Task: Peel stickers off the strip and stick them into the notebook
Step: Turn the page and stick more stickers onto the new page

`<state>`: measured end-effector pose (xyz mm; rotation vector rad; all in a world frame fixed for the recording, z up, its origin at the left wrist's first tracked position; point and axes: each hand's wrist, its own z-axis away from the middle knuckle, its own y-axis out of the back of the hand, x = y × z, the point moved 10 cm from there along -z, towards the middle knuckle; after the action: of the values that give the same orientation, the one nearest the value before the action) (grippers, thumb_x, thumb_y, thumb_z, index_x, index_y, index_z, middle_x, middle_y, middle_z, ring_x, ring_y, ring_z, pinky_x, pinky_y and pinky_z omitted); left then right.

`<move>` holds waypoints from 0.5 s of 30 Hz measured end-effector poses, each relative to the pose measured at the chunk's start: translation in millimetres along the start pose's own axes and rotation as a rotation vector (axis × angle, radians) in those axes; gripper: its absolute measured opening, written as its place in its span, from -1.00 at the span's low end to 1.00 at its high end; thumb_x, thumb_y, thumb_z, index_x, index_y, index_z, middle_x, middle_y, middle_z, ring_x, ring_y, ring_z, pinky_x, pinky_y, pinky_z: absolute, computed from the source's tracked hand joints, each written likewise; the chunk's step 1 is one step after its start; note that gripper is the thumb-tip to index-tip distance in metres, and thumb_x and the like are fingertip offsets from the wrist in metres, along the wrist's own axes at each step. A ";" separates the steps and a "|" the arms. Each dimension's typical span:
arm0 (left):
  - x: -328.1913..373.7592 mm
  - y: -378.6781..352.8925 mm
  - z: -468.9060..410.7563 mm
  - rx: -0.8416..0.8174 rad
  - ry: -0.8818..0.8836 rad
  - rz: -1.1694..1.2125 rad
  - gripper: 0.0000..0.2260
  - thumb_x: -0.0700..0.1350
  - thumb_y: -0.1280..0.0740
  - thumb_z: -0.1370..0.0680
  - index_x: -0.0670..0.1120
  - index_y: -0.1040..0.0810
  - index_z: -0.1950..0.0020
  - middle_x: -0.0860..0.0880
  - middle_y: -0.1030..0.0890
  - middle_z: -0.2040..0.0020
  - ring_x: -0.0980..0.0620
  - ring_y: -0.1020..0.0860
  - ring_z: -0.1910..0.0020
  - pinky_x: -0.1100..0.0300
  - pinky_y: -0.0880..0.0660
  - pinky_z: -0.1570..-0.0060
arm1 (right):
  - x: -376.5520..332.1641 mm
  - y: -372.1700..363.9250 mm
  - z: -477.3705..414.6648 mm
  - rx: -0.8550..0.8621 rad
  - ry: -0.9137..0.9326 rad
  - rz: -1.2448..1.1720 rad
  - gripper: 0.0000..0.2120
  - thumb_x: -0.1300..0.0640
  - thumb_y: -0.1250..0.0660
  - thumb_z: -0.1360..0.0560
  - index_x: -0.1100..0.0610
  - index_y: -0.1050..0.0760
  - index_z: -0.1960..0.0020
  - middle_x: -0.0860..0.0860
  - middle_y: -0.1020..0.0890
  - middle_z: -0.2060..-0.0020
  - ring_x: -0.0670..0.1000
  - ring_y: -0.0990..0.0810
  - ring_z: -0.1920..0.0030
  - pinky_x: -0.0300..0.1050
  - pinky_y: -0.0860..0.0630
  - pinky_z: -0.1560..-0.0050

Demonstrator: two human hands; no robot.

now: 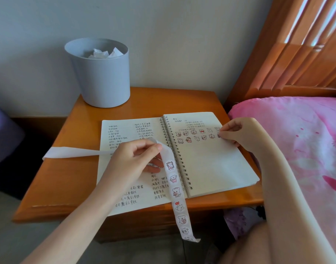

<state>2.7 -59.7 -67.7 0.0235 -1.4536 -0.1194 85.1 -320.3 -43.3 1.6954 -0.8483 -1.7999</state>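
An open spiral notebook [211,164] lies on the wooden nightstand, with handwriting on the left page and several small cartoon stickers [196,135] in rows near the top of the right page. My left hand [138,159] grips a long white sticker strip [177,195] over the left page. The strip's bare end trails left and its sticker-bearing end hangs over the nightstand's front edge. My right hand [232,131] has its fingertips at the right end of the sticker rows, at the page's right edge, pinching or pressing a small sticker there.
A grey bin [101,77] holding crumpled paper stands at the back left of the nightstand [71,180]. A bed with a pink cover [300,141] and wooden headboard [297,50] borders the right side. The wall runs behind.
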 end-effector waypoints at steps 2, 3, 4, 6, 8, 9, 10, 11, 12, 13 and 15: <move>-0.2 0.4 -0.2 0.001 0.001 0.000 -0.86 -0.15 -0.32 -0.55 -0.13 -0.67 0.01 -0.05 -0.72 0.19 0.07 -0.68 0.21 0.27 -0.62 0.26 | 1.8 3.8 -0.2 0.033 -0.009 0.011 -0.84 0.19 -0.43 -0.43 0.15 -0.52 0.02 0.04 -0.59 0.24 -0.03 -0.55 0.29 -0.25 -0.50 0.28; -0.5 0.8 -0.2 0.002 0.002 0.000 -0.86 -0.15 -0.32 -0.55 -0.13 -0.67 0.00 -0.05 -0.72 0.19 0.07 -0.68 0.21 0.26 -0.62 0.25 | 3.5 6.7 -0.1 0.053 -0.021 0.003 -0.78 0.20 -0.45 -0.42 0.15 -0.47 -0.01 0.03 -0.58 0.28 -0.03 -0.54 0.32 -0.25 -0.50 0.30; -0.8 1.0 -0.4 0.002 0.003 0.000 -0.86 -0.15 -0.32 -0.55 -0.13 -0.67 0.00 -0.05 -0.72 0.19 0.07 -0.68 0.21 0.25 -0.63 0.24 | 5.4 9.0 0.2 0.068 -0.036 -0.016 -0.74 0.21 -0.45 -0.42 0.16 -0.44 -0.03 0.02 -0.55 0.31 -0.04 -0.53 0.35 -0.25 -0.49 0.33; -0.8 1.2 -0.5 0.000 0.002 -0.007 -0.86 -0.14 -0.32 -0.55 -0.12 -0.67 0.00 -0.05 -0.72 0.18 0.06 -0.68 0.20 0.25 -0.63 0.24 | 8.5 11.1 -0.3 0.094 -0.048 -0.043 -0.77 0.23 -0.42 -0.45 0.20 -0.44 -0.05 0.00 -0.53 0.33 -0.06 -0.51 0.37 -0.26 -0.47 0.36; -0.5 0.5 -0.6 0.000 0.000 -0.011 -0.86 -0.14 -0.33 -0.55 -0.12 -0.67 0.01 -0.04 -0.72 0.19 0.07 -0.68 0.21 0.26 -0.62 0.26 | 6.7 13.2 -0.6 0.133 -0.033 -0.029 -0.84 0.17 -0.39 -0.48 0.19 -0.48 -0.01 -0.03 -0.51 0.34 -0.07 -0.50 0.38 -0.27 -0.44 0.36; -0.5 0.3 -0.7 0.001 0.001 -0.010 -0.86 -0.15 -0.33 -0.55 -0.12 -0.67 0.01 -0.04 -0.72 0.19 0.08 -0.68 0.22 0.27 -0.61 0.27 | 5.3 12.6 -0.8 0.141 -0.028 -0.023 -0.84 0.13 -0.40 -0.47 0.16 -0.49 0.03 -0.04 -0.52 0.33 -0.07 -0.50 0.37 -0.26 -0.45 0.34; -0.6 -0.1 -0.5 0.000 0.002 -0.010 -0.87 -0.15 -0.33 -0.55 -0.12 -0.67 0.02 -0.04 -0.72 0.20 0.08 -0.68 0.23 0.28 -0.61 0.27 | 4.2 10.7 -0.9 0.135 -0.036 -0.018 -0.83 0.08 -0.42 -0.45 0.14 -0.49 0.07 -0.04 -0.53 0.31 -0.05 -0.51 0.34 -0.23 -0.48 0.30; -0.6 -0.3 -0.3 0.000 0.003 -0.010 -0.87 -0.15 -0.33 -0.55 -0.12 -0.67 0.02 -0.04 -0.72 0.20 0.09 -0.68 0.23 0.28 -0.61 0.28 | 4.5 8.0 -1.8 0.119 -0.044 -0.009 -0.82 0.06 -0.44 -0.43 0.12 -0.48 0.12 -0.03 -0.53 0.30 -0.04 -0.51 0.32 -0.20 -0.48 0.26; -0.7 -0.2 -0.1 0.001 0.003 -0.010 -0.87 -0.15 -0.33 -0.55 -0.11 -0.67 0.02 -0.04 -0.72 0.20 0.09 -0.68 0.24 0.28 -0.61 0.28 | 3.7 5.5 -1.8 0.101 -0.049 0.000 -0.81 0.06 -0.46 -0.42 0.10 -0.47 0.19 -0.03 -0.53 0.31 -0.04 -0.50 0.31 -0.19 -0.47 0.26; -0.6 0.1 0.1 0.002 0.003 -0.010 -0.87 -0.15 -0.33 -0.55 -0.11 -0.67 0.03 -0.04 -0.72 0.20 0.09 -0.68 0.23 0.28 -0.61 0.27 | 4.2 3.3 -2.2 0.085 -0.048 0.006 -0.81 0.07 -0.46 -0.41 0.07 -0.46 0.24 -0.02 -0.52 0.32 -0.03 -0.48 0.32 -0.21 -0.44 0.29; -0.3 0.7 0.2 0.006 0.001 -0.009 -0.87 -0.15 -0.33 -0.55 -0.11 -0.67 0.02 -0.05 -0.72 0.20 0.07 -0.68 0.23 0.27 -0.62 0.26 | 6.1 2.7 -2.7 0.084 -0.037 0.005 -0.81 0.13 -0.45 -0.43 0.05 -0.45 0.26 0.02 -0.55 0.30 0.02 -0.51 0.28 -0.22 -0.44 0.30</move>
<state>2.5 -58.9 -67.9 0.0344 -1.4526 -0.1222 87.1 -326.8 -45.4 1.7152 -0.9550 -1.8210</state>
